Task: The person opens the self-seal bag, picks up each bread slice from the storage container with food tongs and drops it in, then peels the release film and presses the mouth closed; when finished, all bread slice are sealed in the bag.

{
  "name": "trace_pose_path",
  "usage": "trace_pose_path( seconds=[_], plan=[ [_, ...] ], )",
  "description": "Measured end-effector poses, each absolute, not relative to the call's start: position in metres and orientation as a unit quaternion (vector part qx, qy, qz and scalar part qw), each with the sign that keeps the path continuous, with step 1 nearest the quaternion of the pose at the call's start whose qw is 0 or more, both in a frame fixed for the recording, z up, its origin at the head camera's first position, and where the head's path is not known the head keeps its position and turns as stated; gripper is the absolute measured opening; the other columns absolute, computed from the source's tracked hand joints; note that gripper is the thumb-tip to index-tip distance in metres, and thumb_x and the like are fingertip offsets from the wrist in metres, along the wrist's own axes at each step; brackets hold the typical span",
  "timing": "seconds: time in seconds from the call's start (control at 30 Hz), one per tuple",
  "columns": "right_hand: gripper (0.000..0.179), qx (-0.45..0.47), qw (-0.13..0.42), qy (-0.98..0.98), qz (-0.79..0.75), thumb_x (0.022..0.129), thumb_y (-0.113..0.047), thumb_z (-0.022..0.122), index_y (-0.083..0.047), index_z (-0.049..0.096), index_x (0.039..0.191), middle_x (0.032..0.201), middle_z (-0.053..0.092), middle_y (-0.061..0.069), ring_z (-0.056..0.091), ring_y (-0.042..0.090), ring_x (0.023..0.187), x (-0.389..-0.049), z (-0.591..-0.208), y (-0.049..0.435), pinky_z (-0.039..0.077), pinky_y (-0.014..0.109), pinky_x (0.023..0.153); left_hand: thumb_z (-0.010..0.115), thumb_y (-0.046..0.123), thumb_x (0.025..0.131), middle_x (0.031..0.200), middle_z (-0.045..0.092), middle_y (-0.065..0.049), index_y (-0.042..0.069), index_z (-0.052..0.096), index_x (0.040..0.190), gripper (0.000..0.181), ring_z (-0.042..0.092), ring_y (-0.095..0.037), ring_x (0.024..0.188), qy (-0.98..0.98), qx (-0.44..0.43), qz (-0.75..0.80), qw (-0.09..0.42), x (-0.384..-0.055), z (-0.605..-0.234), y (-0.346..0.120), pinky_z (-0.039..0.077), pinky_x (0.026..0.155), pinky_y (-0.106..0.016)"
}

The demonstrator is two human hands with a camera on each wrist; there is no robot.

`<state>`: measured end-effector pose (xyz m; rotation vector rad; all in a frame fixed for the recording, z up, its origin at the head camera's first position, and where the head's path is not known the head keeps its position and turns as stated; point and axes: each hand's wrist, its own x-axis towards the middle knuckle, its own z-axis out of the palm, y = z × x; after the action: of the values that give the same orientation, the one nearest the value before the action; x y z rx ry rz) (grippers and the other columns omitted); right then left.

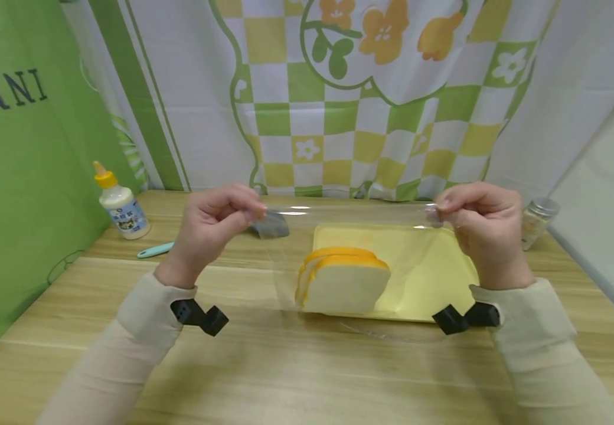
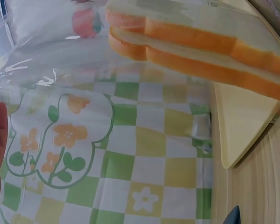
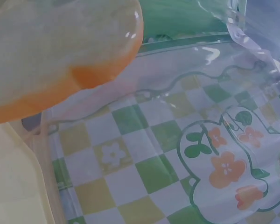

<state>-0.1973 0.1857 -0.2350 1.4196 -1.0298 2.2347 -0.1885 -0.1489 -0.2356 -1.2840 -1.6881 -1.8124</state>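
A clear plastic bag (image 1: 349, 215) hangs stretched between my two hands, its top edge pulled nearly straight. My left hand (image 1: 208, 227) pinches one upper corner between thumb and fingers. At the other upper corner, my right hand (image 1: 485, 230) pinches the film the same way. Low in the bag, toward its left side, stand two bread slices (image 1: 346, 287) with orange crusts, one behind the other. In the left wrist view the two slices (image 2: 196, 42) show edge on through the film. The right wrist view shows one rounded end of the bread (image 3: 60, 56).
A pale yellow tray (image 1: 440, 289) lies on the wooden table (image 1: 296, 378) behind the bag. A white bottle with a yellow cap (image 1: 125, 209) and a teal handle (image 1: 154, 250) are at left. Near my left fingertips appears a dark grey piece (image 1: 272, 226). Beyond my right hand stands a clear jar (image 1: 539, 219).
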Motion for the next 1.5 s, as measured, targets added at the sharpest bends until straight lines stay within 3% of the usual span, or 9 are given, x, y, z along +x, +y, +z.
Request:
trace_pose_path(
  seconds=[0.17, 0.27, 0.43, 0.67, 0.83, 1.07, 1.23, 1.5],
  plan=[
    [0.019, 0.503, 0.143, -0.338, 0.782, 0.07, 0.029, 0.038, 0.025, 0.057, 0.071, 0.074, 0.066, 0.028, 0.065, 0.03, 0.064, -0.201, -0.235, 0.184, 0.054, 0.029, 0.059, 0.049, -0.013, 0.079, 0.091, 0.067, 0.005, 0.015, 0.071, 0.089, 0.038, 0.057, -0.01, 0.084, -0.585, -0.485, -0.631, 0.156, -0.192, -0.233, -0.153, 0.049, 0.07, -0.022],
    [0.008, 0.496, 0.134, -0.331, 0.791, 0.076, 0.021, 0.052, 0.025, 0.058, 0.072, 0.074, 0.066, 0.028, 0.066, 0.03, 0.064, -0.202, -0.235, 0.185, 0.055, 0.03, 0.059, 0.053, -0.004, 0.083, 0.093, 0.066, 0.004, 0.016, 0.071, 0.091, 0.028, 0.057, -0.011, 0.087, -0.585, -0.497, -0.624, 0.147, -0.193, -0.231, -0.154, 0.048, 0.073, -0.021],
    [0.007, 0.441, 0.152, -0.391, 0.794, 0.078, 0.018, 0.06, 0.022, 0.061, 0.072, 0.071, 0.067, 0.023, 0.066, 0.027, 0.062, -0.2, -0.235, 0.188, 0.054, 0.03, 0.058, 0.06, 0.01, 0.087, 0.09, 0.066, 0.003, 0.008, 0.07, 0.082, 0.011, 0.057, -0.012, 0.083, -0.606, -0.481, -0.614, 0.156, -0.194, -0.228, -0.155, 0.048, 0.07, -0.022],
    [0.006, 0.405, 0.176, -0.448, 0.778, 0.071, 0.026, 0.061, 0.022, 0.058, 0.068, 0.07, 0.067, 0.021, 0.065, 0.026, 0.064, -0.198, -0.235, 0.192, 0.055, 0.029, 0.062, 0.067, 0.02, 0.086, 0.081, 0.065, 0.003, -0.002, 0.063, 0.068, 0.029, 0.055, -0.012, 0.074, -0.636, -0.446, -0.604, 0.177, -0.196, -0.223, -0.151, 0.045, 0.062, -0.021],
    [0.006, 0.401, 0.173, -0.455, 0.776, 0.069, 0.025, 0.064, 0.022, 0.059, 0.07, 0.071, 0.067, 0.022, 0.066, 0.026, 0.067, -0.197, -0.235, 0.194, 0.054, 0.027, 0.062, 0.07, 0.025, 0.083, 0.078, 0.064, 0.004, -0.004, 0.054, 0.061, 0.04, 0.057, -0.013, 0.077, -0.638, -0.444, -0.604, 0.177, -0.197, -0.222, -0.149, 0.049, 0.067, -0.022],
    [0.005, 0.407, 0.161, -0.485, 0.757, 0.07, 0.022, 0.065, 0.021, 0.061, 0.073, 0.075, 0.068, 0.021, 0.066, 0.024, 0.068, -0.195, -0.233, 0.197, 0.054, 0.025, 0.06, 0.07, 0.011, 0.082, 0.077, 0.064, 0.003, 0.001, 0.058, 0.062, 0.025, 0.058, -0.013, 0.077, -0.641, -0.446, -0.603, 0.166, -0.199, -0.223, -0.151, 0.051, 0.07, -0.024],
    [0.008, 0.412, 0.148, -0.492, 0.752, 0.07, 0.028, 0.06, 0.022, 0.061, 0.075, 0.078, 0.068, 0.021, 0.067, 0.025, 0.071, -0.194, -0.232, 0.199, 0.054, 0.025, 0.06, 0.074, 0.005, 0.078, 0.08, 0.065, 0.002, 0.009, 0.068, 0.073, 0.008, 0.059, -0.013, 0.076, -0.644, -0.441, -0.605, 0.157, -0.199, -0.223, -0.152, 0.051, 0.069, -0.022],
    [0.009, 0.433, 0.147, -0.487, 0.744, 0.069, 0.029, 0.06, 0.022, 0.06, 0.076, 0.08, 0.069, 0.021, 0.068, 0.025, 0.073, -0.195, -0.231, 0.2, 0.055, 0.026, 0.061, 0.066, -0.018, 0.072, 0.081, 0.065, 0.003, 0.004, 0.069, 0.076, 0.023, 0.058, -0.013, 0.077, -0.649, -0.443, -0.599, 0.153, -0.199, -0.222, -0.153, 0.051, 0.07, -0.022]
  ],
)
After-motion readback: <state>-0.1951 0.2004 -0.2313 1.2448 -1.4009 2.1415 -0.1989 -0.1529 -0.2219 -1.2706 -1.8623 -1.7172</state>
